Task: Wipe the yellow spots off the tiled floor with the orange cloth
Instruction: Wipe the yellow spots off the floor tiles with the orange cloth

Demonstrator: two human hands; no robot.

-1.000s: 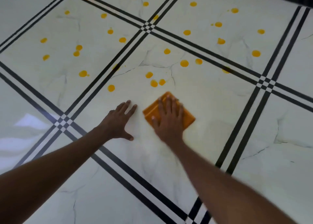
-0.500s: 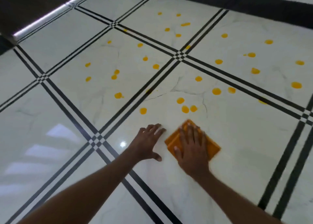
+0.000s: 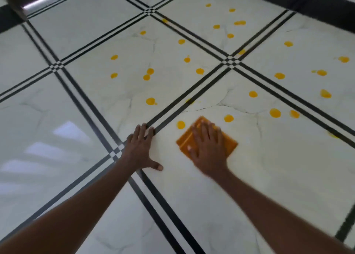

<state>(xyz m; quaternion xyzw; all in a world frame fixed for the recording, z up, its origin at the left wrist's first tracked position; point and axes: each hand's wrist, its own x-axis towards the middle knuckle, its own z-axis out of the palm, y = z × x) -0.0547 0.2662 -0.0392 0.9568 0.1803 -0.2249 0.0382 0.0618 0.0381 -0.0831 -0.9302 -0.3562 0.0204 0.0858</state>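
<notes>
orange square cloth under flat right-hand fingers; left fingers spread on glossy tile.

Folded orange cloth flat on white tiled floor, yellow spots (round) scattered beyond

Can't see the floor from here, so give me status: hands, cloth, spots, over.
Right hand flat on orange cloth, pressing it to the tiled floor. Left hand flat, bracing on floor. Nearest yellow spot beside cloth; many beyond. Nothing in the way.

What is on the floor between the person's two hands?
In the head view, only bare white tile separates the left hand from the right hand pressing the orange cloth.
</notes>
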